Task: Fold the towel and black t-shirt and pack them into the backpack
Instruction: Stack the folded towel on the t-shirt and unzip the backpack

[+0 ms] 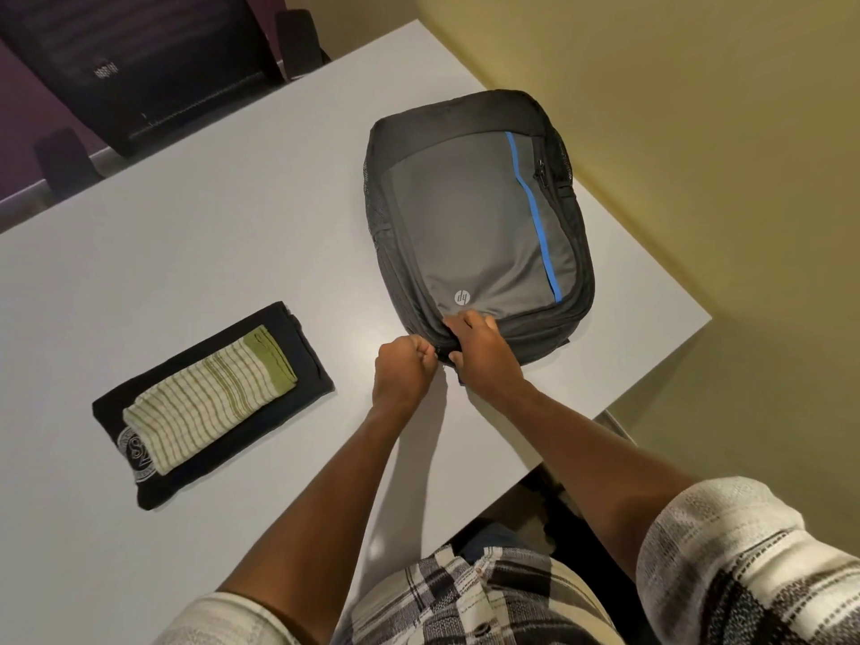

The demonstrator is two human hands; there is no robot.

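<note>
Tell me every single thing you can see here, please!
backpack: one, grey and black with a blue stripe, lying flat on the table near its right edge
t-shirt: one, black, folded, on the table to the left
towel: one, cream with green stripes, folded, lying on the t-shirt
table: one, white, under everything
chair: one, dark, beyond the far side of the table
left hand: one, pinching at the backpack's near edge
right hand: one, gripping the backpack's near edge
</note>
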